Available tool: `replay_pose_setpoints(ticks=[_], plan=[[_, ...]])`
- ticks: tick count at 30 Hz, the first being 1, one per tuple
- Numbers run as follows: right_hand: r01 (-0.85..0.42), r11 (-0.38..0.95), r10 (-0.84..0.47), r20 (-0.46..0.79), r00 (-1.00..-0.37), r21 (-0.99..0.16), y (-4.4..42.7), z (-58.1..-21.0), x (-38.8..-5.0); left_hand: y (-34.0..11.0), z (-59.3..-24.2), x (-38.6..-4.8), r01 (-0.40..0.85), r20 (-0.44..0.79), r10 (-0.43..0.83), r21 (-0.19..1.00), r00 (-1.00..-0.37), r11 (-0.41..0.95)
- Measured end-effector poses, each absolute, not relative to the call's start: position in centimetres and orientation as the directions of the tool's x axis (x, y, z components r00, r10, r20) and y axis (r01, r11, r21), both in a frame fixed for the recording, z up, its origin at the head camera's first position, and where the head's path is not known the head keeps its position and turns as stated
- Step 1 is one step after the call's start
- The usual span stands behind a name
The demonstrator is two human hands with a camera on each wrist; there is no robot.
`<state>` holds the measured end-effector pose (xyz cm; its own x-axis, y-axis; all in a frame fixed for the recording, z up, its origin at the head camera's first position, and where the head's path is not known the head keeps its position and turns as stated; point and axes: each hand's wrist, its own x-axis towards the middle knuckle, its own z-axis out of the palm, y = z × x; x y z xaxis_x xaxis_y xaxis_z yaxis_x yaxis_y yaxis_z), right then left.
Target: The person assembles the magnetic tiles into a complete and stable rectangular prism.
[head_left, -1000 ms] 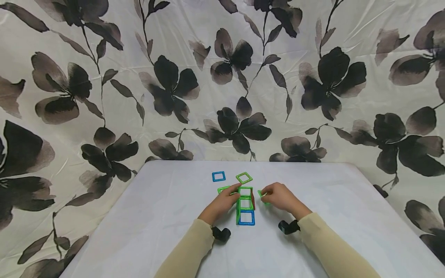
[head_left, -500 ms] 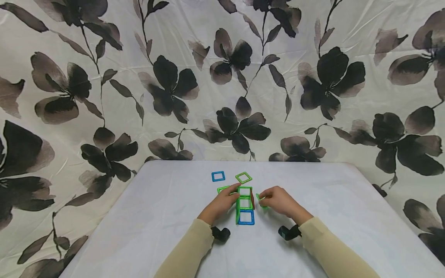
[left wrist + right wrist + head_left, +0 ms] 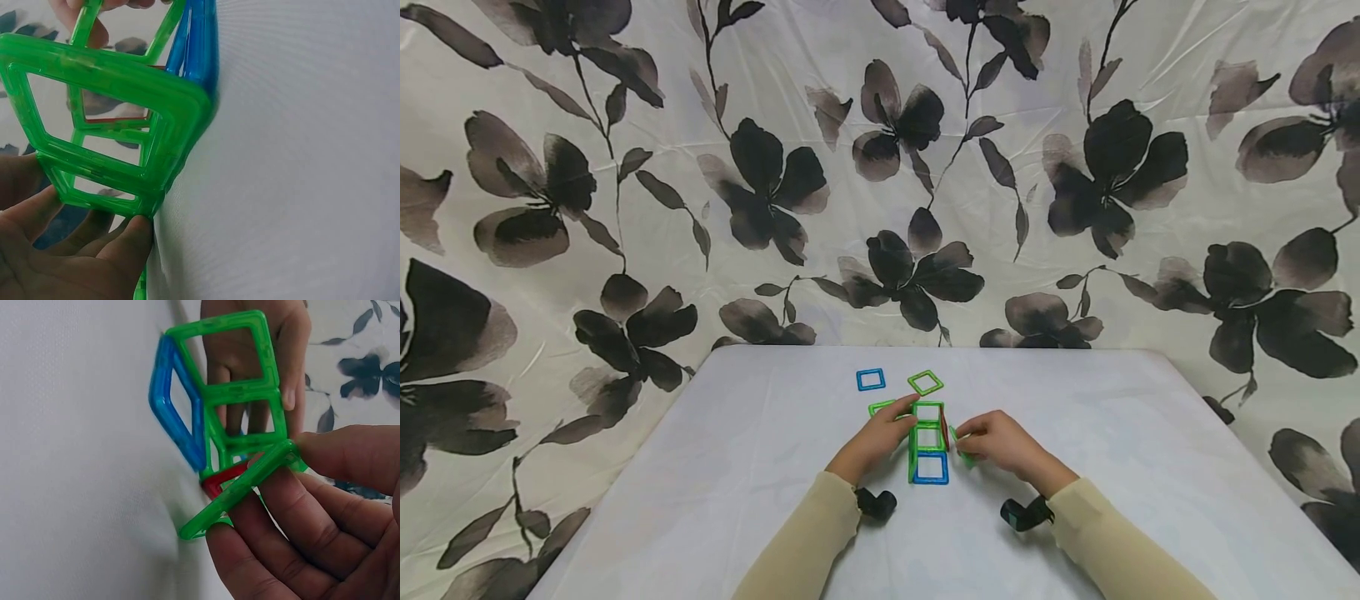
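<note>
A structure of square magnetic tiles (image 3: 929,438), with open frames in green, red and blue, stands mid-table. My left hand (image 3: 874,437) holds its far left part, with thumb and fingertips (image 3: 132,240) against the green frames in the left wrist view. At the structure's right, my right hand (image 3: 1003,442) pinches a loose green magnetic tile (image 3: 240,490) between thumb and fingers, tilted close to the red tile (image 3: 219,481). In the right wrist view a blue tile (image 3: 178,403) forms the near end of the structure. The loose tile is mostly covered by my hand in the head view.
Behind the structure lie a blue square tile (image 3: 871,380) and a green square tile (image 3: 926,382). Another green tile (image 3: 878,408) is partly covered by my left hand. A white cloth covers the table (image 3: 760,467); a floral curtain (image 3: 820,167) hangs behind.
My right hand has moved left and nearer to me, bringing the green tile close to the structure's right side. The left hand stays in place on the structure.
</note>
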<state>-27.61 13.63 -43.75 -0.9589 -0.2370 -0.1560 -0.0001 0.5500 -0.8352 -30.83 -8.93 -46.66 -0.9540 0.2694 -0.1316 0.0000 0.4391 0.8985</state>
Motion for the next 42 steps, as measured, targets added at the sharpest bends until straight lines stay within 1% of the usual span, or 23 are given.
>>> replay_pose_setpoints(ticks=[4, 14, 23, 30, 35, 42], plan=[[0.027, 0.504, -0.24, -0.17, -0.956, -0.863, 13.6, -44.0, -27.4, -8.9, -46.7, -30.9, 0.011, -0.12, 0.275, 0.902, -0.954, 0.433], [0.071, 0.442, -0.224, -0.187, -0.956, -0.894, 13.6, -44.2, -26.8, -8.9, -46.6, -30.8, 0.009, -0.121, 0.278, 0.905, -0.953, 0.424], [0.064, 0.376, -0.251, -0.168, -0.953, -0.924, 13.4, -44.1, -25.9, -8.9, -46.5, -30.7, -0.001, -0.127, 0.269, 0.906, -0.955, 0.424], [0.061, 0.352, -0.206, -0.141, -0.968, -0.934, 12.8, -44.3, -25.3, -8.9, -46.5, -30.7, -0.001, -0.13, 0.268, 0.902, -0.955, 0.433], [0.082, 0.336, -0.172, -0.147, -0.974, -0.938, 12.2, -44.3, -24.9, -8.9, -46.5, -30.8, 0.003, -0.128, 0.272, 0.901, -0.954, 0.433], [0.099, 0.298, -0.167, -0.153, -0.974, -0.95, 11.7, -44.5, -24.5, -9.0, -46.6, -30.8, 0.009, -0.124, 0.275, 0.899, -0.953, 0.438]])
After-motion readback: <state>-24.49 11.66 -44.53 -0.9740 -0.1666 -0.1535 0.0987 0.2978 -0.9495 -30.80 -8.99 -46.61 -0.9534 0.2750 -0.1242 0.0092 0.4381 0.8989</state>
